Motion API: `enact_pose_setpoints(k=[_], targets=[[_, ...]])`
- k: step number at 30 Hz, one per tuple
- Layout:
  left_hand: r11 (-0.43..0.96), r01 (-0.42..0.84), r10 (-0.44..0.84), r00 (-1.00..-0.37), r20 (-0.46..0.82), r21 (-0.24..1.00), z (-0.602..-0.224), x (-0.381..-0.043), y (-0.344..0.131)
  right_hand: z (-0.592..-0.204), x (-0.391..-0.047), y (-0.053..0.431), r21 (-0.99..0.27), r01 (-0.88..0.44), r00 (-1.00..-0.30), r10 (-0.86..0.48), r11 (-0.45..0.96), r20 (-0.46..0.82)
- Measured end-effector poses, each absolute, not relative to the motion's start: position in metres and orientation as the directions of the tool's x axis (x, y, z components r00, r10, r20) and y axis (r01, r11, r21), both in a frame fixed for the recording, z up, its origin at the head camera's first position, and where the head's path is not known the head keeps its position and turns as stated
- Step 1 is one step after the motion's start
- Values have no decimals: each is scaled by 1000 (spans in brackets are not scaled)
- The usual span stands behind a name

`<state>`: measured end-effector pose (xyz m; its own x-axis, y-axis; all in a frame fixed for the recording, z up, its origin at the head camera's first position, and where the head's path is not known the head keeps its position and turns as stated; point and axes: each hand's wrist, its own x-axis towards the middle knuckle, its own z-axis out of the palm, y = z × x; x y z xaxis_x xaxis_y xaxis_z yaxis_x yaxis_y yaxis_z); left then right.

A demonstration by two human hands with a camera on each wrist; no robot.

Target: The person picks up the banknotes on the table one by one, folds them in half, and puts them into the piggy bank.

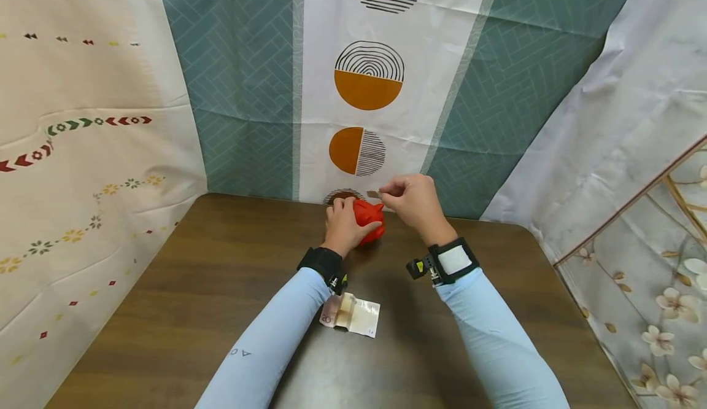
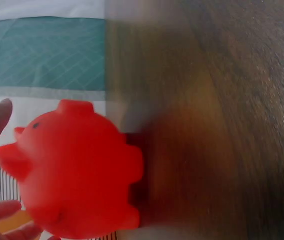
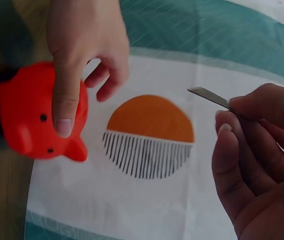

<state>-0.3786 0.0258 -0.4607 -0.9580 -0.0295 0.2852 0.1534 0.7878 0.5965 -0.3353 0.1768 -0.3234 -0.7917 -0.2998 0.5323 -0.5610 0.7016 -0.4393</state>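
A red piggy bank (image 1: 371, 220) stands near the table's far edge. My left hand (image 1: 343, 227) holds it from the left, fingers behind and thumb along the front. In the right wrist view, that thumb lies over the head of the piggy bank (image 3: 24, 112), beside an eye. Just to the right, my right hand (image 1: 413, 203) is raised and pinches a thin flat brown strip (image 3: 209, 96) between thumb and fingertips. The strip looks like a folded banknote and points left, apart from the piggy bank. Part of the piggy bank is hidden by the left hand.
A creased banknote (image 1: 361, 317) marked 20 lies on the brown table (image 1: 221, 286), close to the left wrist. Behind the far edge hangs a patterned curtain (image 1: 243, 89). White and floral cloths (image 1: 652, 286) hang at the right side.
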Motion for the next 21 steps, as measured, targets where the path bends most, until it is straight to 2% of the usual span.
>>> enact_pose_setpoints(k=[6,10,16,21], targets=[[836,93,-72,-959,276,541,-464,-383,32,-319,-358,171,-394,-474,-866,-335,787,372],[818,107,-57,-962,266,565,-465,-384,26,-317,-367,166,-397,-421,-902,-328,815,282],[722,199,40,-968,247,663,-464,-389,14,-316,-378,159,-432,-343,-939,-300,834,167],[670,254,139,-966,218,698,-461,-392,3,-318,-383,156,-446,-317,-948,-292,837,125]])
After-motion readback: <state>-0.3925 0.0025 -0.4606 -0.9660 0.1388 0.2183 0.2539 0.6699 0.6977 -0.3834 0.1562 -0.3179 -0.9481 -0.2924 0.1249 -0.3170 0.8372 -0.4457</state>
